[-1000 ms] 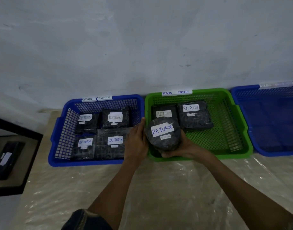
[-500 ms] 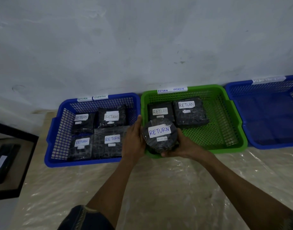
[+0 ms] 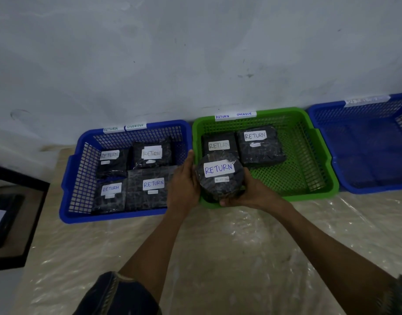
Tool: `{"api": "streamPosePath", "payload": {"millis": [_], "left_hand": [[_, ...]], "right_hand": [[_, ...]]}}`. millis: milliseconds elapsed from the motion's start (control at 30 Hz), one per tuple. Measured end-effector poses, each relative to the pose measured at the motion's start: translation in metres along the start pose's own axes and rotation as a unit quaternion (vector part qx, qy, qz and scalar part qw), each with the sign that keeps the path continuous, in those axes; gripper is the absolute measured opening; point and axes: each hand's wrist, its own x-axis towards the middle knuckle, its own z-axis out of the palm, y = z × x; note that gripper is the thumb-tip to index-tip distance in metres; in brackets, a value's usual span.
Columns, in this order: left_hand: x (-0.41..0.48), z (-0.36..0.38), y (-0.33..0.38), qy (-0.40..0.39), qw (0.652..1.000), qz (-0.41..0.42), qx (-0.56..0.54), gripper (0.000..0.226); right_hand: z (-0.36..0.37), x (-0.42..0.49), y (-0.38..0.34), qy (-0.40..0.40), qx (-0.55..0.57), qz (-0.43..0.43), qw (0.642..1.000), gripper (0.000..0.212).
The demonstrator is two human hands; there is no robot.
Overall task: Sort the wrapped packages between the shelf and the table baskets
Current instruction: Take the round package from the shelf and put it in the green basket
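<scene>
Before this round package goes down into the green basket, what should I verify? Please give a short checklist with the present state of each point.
1. Hold on the round package: left hand presses its side, right hand cups it from below: ok.
2. Its label reads RETURN; the tag on the green basket reads RETURN OVERDUE: ok.
3. Free floor in the basket: the right half is bare: ok.
4. Spot directly beneath the round package: hidden by it: cannot tell.
5. Clearance from the rear-left package: the two overlap in this view: cannot tell.
</scene>
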Motion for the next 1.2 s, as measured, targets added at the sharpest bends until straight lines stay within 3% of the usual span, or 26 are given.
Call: {"api": "streamPosePath", "payload": {"millis": [167,367,700,767,867,967,1200], "left_hand": [[0.002,0.0,-0.001,-0.002,1.0,0.002,-0.002,0.057],[0.005,-0.007,0.005,0.015,0.999,0.017,0.024,0.049],[-0.054,-0.085,0.032,0.063,0.997,-0.004,0.052,0.031],[-0.082,-0.113,0.038,0.002,0.997,-0.054,0.06,0.029],[-0.127,-0.155,0.044,-0.167,0.969,-0.113,0.145,0.033],[-0.18,-0.195,0.046,-0.282,0.938,-0.112,0.169,0.044],[-0.276,-0.279,0.004,-0.255,0.947,-0.157,0.119,0.048]], "right_hand": [[0.008,-0.011,-0.002,0.098,-0.15,0.001,0.984,0.11],[0.037,-0.041,0.012,0.206,-0.293,-0.073,0.931,0.085],[0.049,-0.115,0.006,0.169,-0.366,-0.053,0.914,0.066],[0.053,-0.135,-0.008,0.138,-0.331,-0.052,0.932,0.062],[0.065,-0.168,-0.027,0.034,-0.26,-0.039,0.964,0.057],[0.091,-0.198,-0.043,-0.044,-0.288,-0.031,0.956,0.051],[0.179,-0.249,-0.091,-0.109,-0.345,-0.047,0.931,0.053]]}}
